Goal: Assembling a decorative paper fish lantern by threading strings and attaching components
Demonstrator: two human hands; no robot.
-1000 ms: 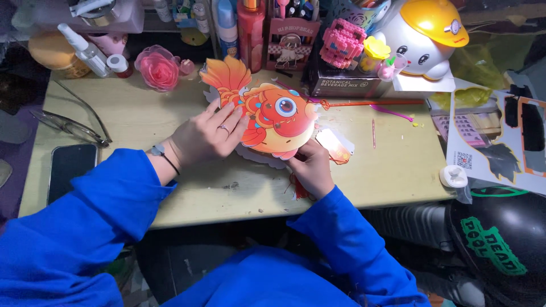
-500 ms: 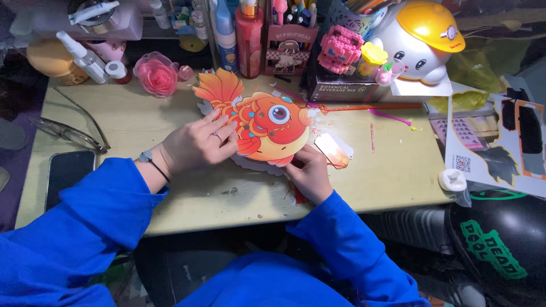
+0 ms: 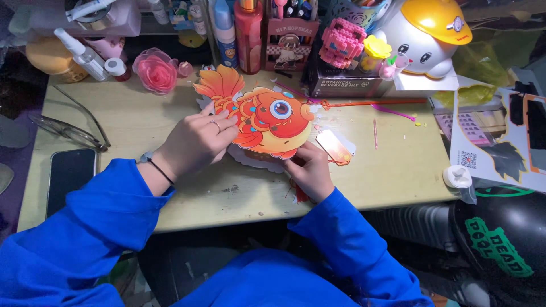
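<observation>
my left hand point(image 3: 196, 142) lies flat with fingers spread on the tail half of the orange paper goldfish point(image 3: 267, 120), pressing it down, while my right hand point(image 3: 310, 170) pinches the fish's lower edge from below, thumb on top. compared with a second ago the fish has swung a little: its head now sits lower and further right, the fanned tail points more upward toward the back of the desk, and my left hand has slid further onto the body. i read that as the piece being turned and flattened so its layers line up over the white scalloped backing point(image 3: 256, 159) that peeks out just under the fish.

just right of the fish lies a small orange tag point(image 3: 334, 146), and beyond its head a thin red stick point(image 3: 375, 103) runs away to the right. a bit of red tassel point(image 3: 300, 193) shows under my right wrist, below the fish.

the fish rests on a pale wooden desk point(image 3: 148, 125), scattered with small paper scraps. left of the fish are a pair of glasses point(image 3: 68, 131) and a dark phone point(image 3: 71, 173); behind the fish stand a pink fabric rose point(image 3: 154, 71), bottles and a pink block figure point(image 3: 341, 41). far right of the fish sits a white round-headed lamp with a yellow cap point(image 3: 426, 34), and below the desk edge a black helmet point(image 3: 500, 244). the room is dim around the desk.
</observation>
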